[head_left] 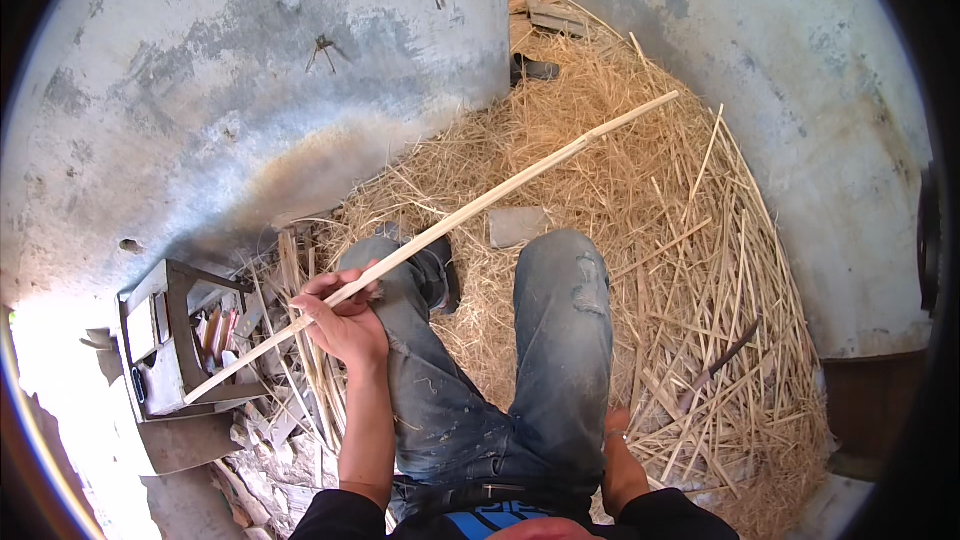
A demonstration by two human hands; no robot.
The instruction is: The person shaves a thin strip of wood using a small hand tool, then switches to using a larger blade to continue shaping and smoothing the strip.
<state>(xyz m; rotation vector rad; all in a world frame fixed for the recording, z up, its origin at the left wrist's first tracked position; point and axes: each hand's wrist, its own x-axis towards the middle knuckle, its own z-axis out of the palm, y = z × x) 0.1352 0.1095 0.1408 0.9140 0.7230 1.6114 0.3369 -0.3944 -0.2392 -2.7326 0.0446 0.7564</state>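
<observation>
A long pale strip of split wood or bamboo (480,204) slants across the view, from the lower left up to the far right, over my left knee. My left hand (345,322) holds it near its lower end, palm turned up, with the fingers and thumb around it. Beside my right thigh, low down, is my right hand (618,445); the thigh covers part of it and its fingers do not show clearly. A small shiny spot appears near that hand, too small to name.
Shavings (560,130) cover the floor, with many thin strips (745,280) piled at the right. A dark curved tool (735,352) lies on them. A metal frame (160,380) stands at the left. A flat block (518,227) lies ahead; grey walls (260,60) stand around.
</observation>
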